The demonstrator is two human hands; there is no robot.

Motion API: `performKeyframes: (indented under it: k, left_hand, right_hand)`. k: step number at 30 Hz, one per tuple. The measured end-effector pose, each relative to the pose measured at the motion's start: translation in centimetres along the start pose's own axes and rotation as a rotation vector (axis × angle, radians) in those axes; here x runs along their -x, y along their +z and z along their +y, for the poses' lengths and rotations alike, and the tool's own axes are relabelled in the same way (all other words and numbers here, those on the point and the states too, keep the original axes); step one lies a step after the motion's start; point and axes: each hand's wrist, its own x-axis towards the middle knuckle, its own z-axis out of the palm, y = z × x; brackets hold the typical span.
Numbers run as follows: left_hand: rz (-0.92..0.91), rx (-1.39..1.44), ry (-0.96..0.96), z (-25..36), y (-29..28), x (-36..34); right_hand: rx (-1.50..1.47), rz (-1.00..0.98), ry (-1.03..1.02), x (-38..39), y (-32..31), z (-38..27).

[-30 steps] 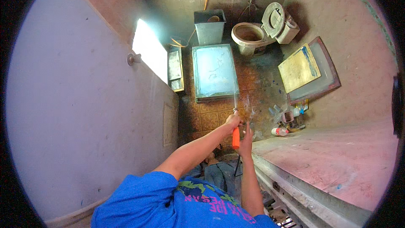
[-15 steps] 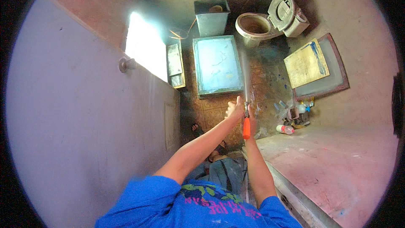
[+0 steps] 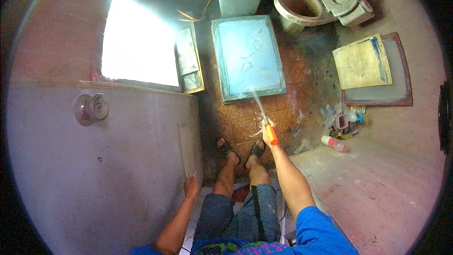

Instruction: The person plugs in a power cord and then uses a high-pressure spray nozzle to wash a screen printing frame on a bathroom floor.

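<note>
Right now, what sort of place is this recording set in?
Most likely a small, worn bathroom used as a wash area. A toilet stands in the far corner, the floor is wet brown tile, and the right hand aims an orange-handled spray nozzle at a framed screen.

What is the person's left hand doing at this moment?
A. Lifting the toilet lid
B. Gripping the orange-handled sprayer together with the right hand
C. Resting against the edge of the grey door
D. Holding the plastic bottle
C: the left hand rests on the edge of the grey door, while the right hand alone holds the orange-handled sprayer, aimed at the framed screen.
</note>
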Motion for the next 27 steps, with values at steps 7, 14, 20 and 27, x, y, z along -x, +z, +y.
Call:
performKeyframes:
  k: [7, 14, 20, 27]
  left_hand:
    - [-0.214, -0.065, -0.266, -1.5, -0.2, 4.5]
    - [-0.081, 0.058, -0.361, -4.0, 1.5, 7.0]
    - [-0.036, 0.298, -0.422, 0.0, 1.5, 8.9]
    - [-0.071, 0.373, -0.473, -1.5, 3.6, 10.5]
  right_hand:
    - [0.264, -0.207, 0.201, -2.9, -2.1, 2.9]
    - [0.249, 0.047, 0.24, -5.1, -2.9, 0.4]
    - [0.401, -0.154, 0.319, -5.8, -3.6, -3.4]
    - [0.285, -0.4, 0.248, -5.8, -3.5, -1.6]
